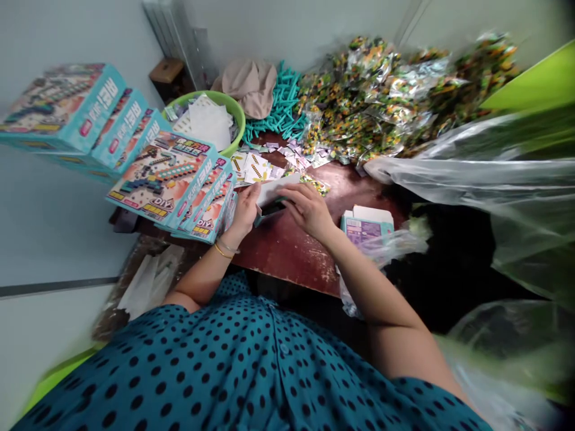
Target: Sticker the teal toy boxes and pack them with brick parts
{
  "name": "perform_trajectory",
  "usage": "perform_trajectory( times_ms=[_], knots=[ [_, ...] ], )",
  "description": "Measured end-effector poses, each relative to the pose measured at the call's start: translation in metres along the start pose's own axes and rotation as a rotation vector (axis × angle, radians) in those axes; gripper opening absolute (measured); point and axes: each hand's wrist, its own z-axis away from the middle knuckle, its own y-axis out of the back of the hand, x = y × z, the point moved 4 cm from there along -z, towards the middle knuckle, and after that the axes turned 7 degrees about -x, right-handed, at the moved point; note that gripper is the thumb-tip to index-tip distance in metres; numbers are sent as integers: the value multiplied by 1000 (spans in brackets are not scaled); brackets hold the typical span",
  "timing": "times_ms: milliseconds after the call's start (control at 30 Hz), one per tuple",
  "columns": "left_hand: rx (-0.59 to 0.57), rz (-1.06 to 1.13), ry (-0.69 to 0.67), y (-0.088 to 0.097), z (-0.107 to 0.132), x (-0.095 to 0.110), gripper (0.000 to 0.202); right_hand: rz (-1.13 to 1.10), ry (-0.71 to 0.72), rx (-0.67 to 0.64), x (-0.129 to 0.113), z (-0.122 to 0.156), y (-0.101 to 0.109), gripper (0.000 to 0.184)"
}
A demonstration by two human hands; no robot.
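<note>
Above the table's front edge, my left hand (245, 209) grips a small carton (272, 190) by its side. Its pale inner flap stands up and its opening looks dark. My right hand (309, 208) is at the opening, with bent fingers over the flap and the inside. Its fingertips are closed near something dark that I cannot make out. Just behind the carton lie printed leaflets (255, 167) with tool pictures and a small bag of colourful pieces (318, 184).
Stacked teal toy boxes (164, 173) rise at left. Behind stand a green basin (238, 114) of papers, a heap of teal sticks (284, 102) and many bagged pieces (372, 102). At right lie flattened cartons (368, 224) and clear plastic sheeting (476, 179). The red table (287, 251) has worn edges.
</note>
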Motion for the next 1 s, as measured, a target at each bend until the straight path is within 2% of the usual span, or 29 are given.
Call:
perform_trajectory(
  times_ms=[67,200,267,333,400,433,533,600,667,733,833,900,1000],
  knots=[
    [-1,-32,-33,-1,0,2,58,-37,-65,-3,-2,0,-6,23],
    [-17,-128,-143,-4,-1,7,55,-21,-233,-72,-5,-7,-19,24],
    [8,-147,-150,-3,-4,3,57,31,-313,29,-2,-11,-19,21],
    [63,-143,-115,1,-3,-4,60,19,-398,204,10,-10,-16,29],
    [134,-156,-91,5,5,-14,64,-139,-490,327,29,-5,-20,48],
    [171,-170,-84,6,11,-19,66,-277,-537,335,40,-1,-26,56],
    [254,-169,-15,8,33,-35,67,-784,-661,249,65,10,-48,71],
    [239,-118,49,8,40,-42,61,-1028,-691,192,71,16,-54,66],
    [160,-79,71,6,37,-44,51,-1132,-670,121,72,18,-52,56],
    [63,-89,78,3,27,-43,44,-1091,-650,69,72,17,-47,46],
    [0,-131,90,-1,13,-39,38,-861,-646,204,73,14,-39,31],
    [0,-126,72,-3,7,-35,38,-752,-603,298,70,13,-35,32],
    [-77,-106,75,-9,4,-30,43,-786,-518,251,63,13,-32,50]
  ],
)
